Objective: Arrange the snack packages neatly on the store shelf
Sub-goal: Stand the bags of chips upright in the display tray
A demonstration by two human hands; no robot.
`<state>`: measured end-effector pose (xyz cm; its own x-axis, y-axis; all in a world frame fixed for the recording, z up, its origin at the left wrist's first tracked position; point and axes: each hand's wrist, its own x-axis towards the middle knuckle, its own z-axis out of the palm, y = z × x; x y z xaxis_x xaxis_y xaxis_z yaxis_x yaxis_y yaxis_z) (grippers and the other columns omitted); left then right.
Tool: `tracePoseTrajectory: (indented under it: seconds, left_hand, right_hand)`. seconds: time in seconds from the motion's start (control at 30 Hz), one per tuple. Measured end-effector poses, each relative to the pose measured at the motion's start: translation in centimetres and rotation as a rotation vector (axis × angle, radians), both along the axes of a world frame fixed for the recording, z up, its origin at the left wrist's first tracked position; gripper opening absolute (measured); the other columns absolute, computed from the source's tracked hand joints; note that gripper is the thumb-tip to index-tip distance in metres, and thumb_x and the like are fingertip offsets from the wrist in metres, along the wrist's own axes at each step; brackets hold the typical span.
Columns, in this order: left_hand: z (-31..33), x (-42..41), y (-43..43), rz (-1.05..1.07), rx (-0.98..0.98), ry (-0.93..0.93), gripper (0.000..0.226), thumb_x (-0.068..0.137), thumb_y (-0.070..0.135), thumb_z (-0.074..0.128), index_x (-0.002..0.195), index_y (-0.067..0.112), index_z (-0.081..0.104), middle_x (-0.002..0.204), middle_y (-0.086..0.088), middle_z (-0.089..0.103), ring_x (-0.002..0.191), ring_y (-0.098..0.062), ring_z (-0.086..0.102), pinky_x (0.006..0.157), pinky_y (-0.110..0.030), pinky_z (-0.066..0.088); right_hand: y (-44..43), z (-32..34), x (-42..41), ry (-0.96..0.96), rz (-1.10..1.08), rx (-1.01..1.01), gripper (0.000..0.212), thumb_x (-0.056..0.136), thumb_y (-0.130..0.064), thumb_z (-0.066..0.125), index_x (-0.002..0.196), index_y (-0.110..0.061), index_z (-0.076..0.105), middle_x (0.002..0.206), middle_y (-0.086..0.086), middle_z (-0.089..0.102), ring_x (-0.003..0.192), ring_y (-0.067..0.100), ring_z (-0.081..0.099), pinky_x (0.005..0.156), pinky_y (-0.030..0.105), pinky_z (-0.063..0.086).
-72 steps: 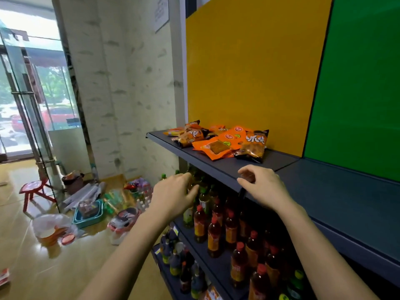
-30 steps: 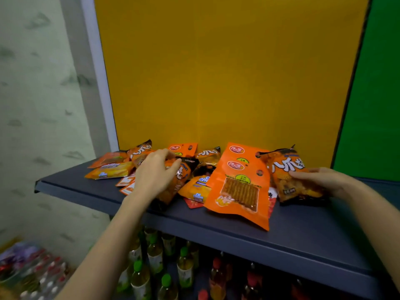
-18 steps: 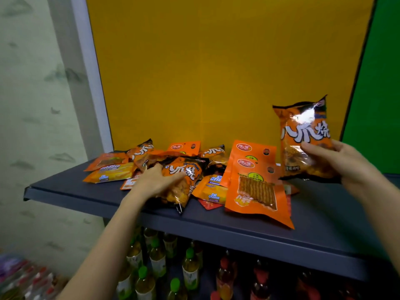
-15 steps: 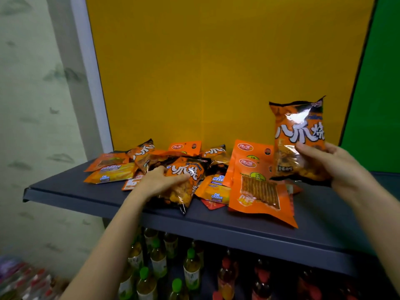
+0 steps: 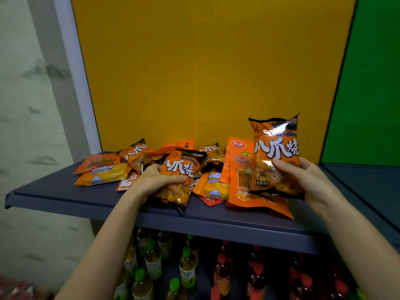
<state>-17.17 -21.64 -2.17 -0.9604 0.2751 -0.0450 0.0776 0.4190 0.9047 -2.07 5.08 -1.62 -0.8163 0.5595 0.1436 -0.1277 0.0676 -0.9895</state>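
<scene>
My right hand (image 5: 307, 180) grips a snack bag (image 5: 276, 148) by its lower half, thumb across the front and fingers behind. It holds the bag upright over the right end of the pile, clear of the shelf (image 5: 65, 198). The bag's bottom edge hangs in front of a flat orange pouch (image 5: 240, 169), which lies on the shelf with its near edge close to the front lip.

My left hand (image 5: 151, 182) grips a second bag (image 5: 179, 176) of the same kind at the near middle of the pile, thumb over the front and fingers curled round its left side. This one tilts, with its lower corner down at the shelf's near edge.

Between the two bags lies a yellow Cal Cheese pack (image 5: 213, 187), partly under the pouch, with a small red packet (image 5: 211, 201) showing beneath it. Another cheese pack (image 5: 104, 175) lies at the left end, and a thin orange packet (image 5: 97, 162) sits just behind it. Two more bags (image 5: 135, 152) of the printed kind lie further back, against the yellow panel (image 5: 205, 72). To the right of that panel stands a green panel (image 5: 372, 83), and the shelf in front of it is bare

Below the shelf stand rows of bottles (image 5: 188, 269), green caps on the left and red caps on the right
</scene>
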Motion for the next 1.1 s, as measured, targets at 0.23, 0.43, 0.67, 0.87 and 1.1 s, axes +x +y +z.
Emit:
tracePoseTrajectory:
  seconds: [0.23, 0.43, 0.67, 0.87, 1.1]
  left_hand:
    - [0.9, 0.8, 0.4, 0.062, 0.106, 0.17, 0.083, 0.067, 0.032, 0.081, 0.135, 0.01, 0.039, 0.117, -0.002, 0.052, 0.099, -0.018, 0.052, 0.082, -0.03, 0.045]
    - [2.9, 2.1, 2.7, 0.082, 0.223, 0.298, 0.091, 0.059, 0.037, 0.085, 0.135, 0.013, 0.04, 0.129, -0.007, 0.056, 0.112, -0.025, 0.058, 0.096, -0.044, 0.05]
    - [4.8, 6.3, 11.3, -0.071, 0.291, 0.371, 0.086, 0.061, 0.038, 0.083, 0.133, 0.015, 0.041, 0.128, -0.005, 0.055, 0.111, -0.023, 0.058, 0.093, -0.043, 0.051]
    - [4.2, 12.5, 22.4, -0.272, 0.307, 0.319, 0.084, 0.062, 0.036, 0.083, 0.132, 0.014, 0.041, 0.126, -0.003, 0.056, 0.11, -0.022, 0.058, 0.097, -0.043, 0.049]
    - [2.3, 21.7, 35.3, -0.456, 0.319, 0.231, 0.077, 0.067, 0.033, 0.081, 0.13, 0.012, 0.041, 0.125, -0.005, 0.055, 0.105, -0.02, 0.056, 0.089, -0.034, 0.048]
  right_hand:
    - [0.3, -0.5, 1.0, -0.002, -0.026, -0.02, 0.044, 0.075, -0.031, 0.072, 0.115, -0.021, 0.057, 0.099, -0.001, 0.066, 0.091, 0.018, 0.062, 0.067, 0.029, 0.048]
    - [1.9, -0.1, 2.9, 0.026, -0.066, -0.024, 0.042, 0.075, -0.031, 0.073, 0.114, -0.021, 0.06, 0.103, 0.0, 0.069, 0.095, 0.02, 0.064, 0.075, 0.031, 0.05]
    - [7.0, 0.5, 9.1, 0.042, -0.17, -0.038, 0.037, 0.077, -0.03, 0.071, 0.111, -0.023, 0.06, 0.102, -0.003, 0.068, 0.093, 0.018, 0.063, 0.072, 0.03, 0.05]
    - [13.9, 0.5, 17.8, 0.043, -0.327, -0.03, 0.039, 0.078, -0.029, 0.071, 0.114, -0.019, 0.061, 0.104, 0.0, 0.07, 0.092, 0.019, 0.066, 0.069, 0.029, 0.049]
    - [22.9, 0.0, 29.3, 0.025, -0.49, -0.02, 0.042, 0.076, -0.027, 0.073, 0.116, -0.018, 0.063, 0.105, 0.001, 0.071, 0.092, 0.019, 0.067, 0.069, 0.028, 0.05]
